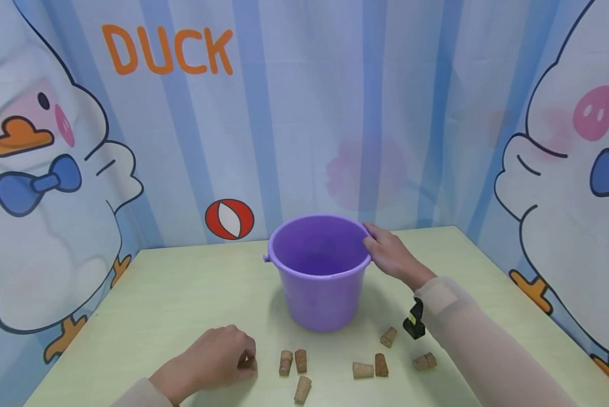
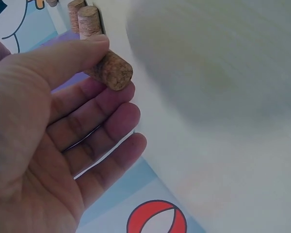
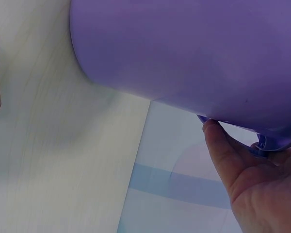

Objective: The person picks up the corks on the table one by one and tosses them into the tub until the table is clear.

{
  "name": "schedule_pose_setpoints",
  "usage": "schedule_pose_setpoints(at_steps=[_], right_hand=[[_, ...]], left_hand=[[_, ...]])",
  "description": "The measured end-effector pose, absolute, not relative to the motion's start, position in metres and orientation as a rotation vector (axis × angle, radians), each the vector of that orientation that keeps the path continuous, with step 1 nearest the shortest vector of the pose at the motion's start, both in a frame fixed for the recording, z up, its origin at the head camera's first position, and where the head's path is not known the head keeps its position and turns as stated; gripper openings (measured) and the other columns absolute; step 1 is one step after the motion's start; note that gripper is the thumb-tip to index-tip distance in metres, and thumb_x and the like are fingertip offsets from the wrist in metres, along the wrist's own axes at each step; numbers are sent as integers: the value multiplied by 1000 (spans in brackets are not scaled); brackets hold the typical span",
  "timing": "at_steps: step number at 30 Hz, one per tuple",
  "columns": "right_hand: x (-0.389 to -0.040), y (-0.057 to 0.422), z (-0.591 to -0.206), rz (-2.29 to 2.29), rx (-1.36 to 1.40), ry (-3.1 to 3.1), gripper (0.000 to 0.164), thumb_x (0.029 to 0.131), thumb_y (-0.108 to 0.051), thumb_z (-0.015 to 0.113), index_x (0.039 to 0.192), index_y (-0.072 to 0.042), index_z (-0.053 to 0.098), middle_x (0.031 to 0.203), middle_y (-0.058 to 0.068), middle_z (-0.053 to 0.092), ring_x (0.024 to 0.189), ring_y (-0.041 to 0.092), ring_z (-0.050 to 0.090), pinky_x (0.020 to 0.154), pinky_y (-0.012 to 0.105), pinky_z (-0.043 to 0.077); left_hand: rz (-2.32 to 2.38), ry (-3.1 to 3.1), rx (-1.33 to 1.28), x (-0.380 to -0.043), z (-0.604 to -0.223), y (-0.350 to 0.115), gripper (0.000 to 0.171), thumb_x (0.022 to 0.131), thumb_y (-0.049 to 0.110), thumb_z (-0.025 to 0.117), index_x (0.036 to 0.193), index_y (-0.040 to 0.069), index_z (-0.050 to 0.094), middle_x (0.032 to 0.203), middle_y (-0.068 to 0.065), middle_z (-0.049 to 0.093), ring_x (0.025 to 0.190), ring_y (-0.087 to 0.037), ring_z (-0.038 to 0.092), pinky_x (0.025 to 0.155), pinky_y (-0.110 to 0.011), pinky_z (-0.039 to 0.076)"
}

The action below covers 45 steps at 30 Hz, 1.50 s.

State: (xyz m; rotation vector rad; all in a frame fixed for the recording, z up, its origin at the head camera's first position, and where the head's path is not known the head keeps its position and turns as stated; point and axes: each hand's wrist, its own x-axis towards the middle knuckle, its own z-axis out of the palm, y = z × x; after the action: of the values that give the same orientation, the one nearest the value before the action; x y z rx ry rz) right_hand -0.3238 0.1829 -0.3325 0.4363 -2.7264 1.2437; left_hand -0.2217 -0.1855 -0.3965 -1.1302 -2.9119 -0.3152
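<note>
A purple bucket (image 1: 322, 299) stands roughly mid-table with its mouth facing up. My right hand (image 1: 393, 254) grips it by the right side of the rim; in the right wrist view, fingers (image 3: 223, 150) reach round beside the rim and handle. Left of the bucket and nearer to me is my left hand (image 1: 218, 359), just above the table. Between its thumb and index finger it pinches a cork (image 2: 117, 72), while the other fingers lie extended. That cork is hidden in the head view. Corks (image 1: 286, 363) lie on the table right of the left hand.
More corks (image 1: 362, 370) lie in front of the bucket, and others, such as a cork (image 1: 425, 362), sit under my right forearm. A curtain with printed ducks (image 1: 309, 113) borders the table's back and sides. A black strap (image 1: 414, 319) hangs at my right wrist.
</note>
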Motion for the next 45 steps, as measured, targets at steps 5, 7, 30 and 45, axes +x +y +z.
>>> schedule_pose_setpoints(at_steps=[5,7,30,45], right_hand=[[-324,183,-332,1236,442,-2727,55,104,-21,32,156,-6,39,123,19,66,101,29,63,90,47,48],[-324,182,-332,1235,434,-2729,56,104,-22,32,157,-6,38,124,19,66,103,30,62,91,48,48],[-324,182,-331,1242,427,-2727,53,105,-22,33,155,-7,41,124,18,66,106,33,62,92,49,49],[-323,181,-331,1244,427,-2732,54,105,-22,32,157,-6,38,128,18,65,109,33,62,95,51,48]], left_hand=[[-324,-2905,-1121,-223,-392,-185,19,81,18,84,72,25,68,63,19,51,59,1,44,53,-22,40],[-325,-2910,-1112,-224,-389,-184,18,81,19,84,73,26,69,65,19,52,60,1,45,54,-22,41],[-320,-2776,-1073,-227,-363,-173,15,84,21,83,77,28,72,70,24,54,69,0,49,60,-23,45],[-331,-2743,-1012,-229,-350,-166,14,85,22,83,79,28,72,73,25,59,72,0,53,62,-23,49]])
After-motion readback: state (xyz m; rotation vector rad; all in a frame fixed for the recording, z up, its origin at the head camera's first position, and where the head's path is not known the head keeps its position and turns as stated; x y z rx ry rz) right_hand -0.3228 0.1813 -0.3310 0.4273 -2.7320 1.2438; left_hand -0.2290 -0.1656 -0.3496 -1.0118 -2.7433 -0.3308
